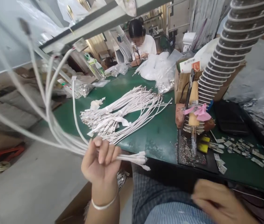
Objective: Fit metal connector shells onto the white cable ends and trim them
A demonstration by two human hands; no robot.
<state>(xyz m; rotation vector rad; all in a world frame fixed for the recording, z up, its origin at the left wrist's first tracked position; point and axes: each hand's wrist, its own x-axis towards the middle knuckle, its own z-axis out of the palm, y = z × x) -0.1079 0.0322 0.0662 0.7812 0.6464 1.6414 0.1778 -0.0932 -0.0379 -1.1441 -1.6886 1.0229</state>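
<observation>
My left hand is closed around a bunch of white cables, gripping them near their connector ends, which stick out to the right at the table's front edge. The cables fan up and left past the camera. My right hand rests low over my lap at the lower right; it is blurred and its fingers are unclear. A big pile of the same white cables lies on the green table just beyond my left hand.
A ribbed flexible hose hangs over a small fixture with a pink ribbon. Small metal parts lie scattered to the right. Cardboard boxes, plastic bags and a seated person occupy the far end. A metal rack stands left.
</observation>
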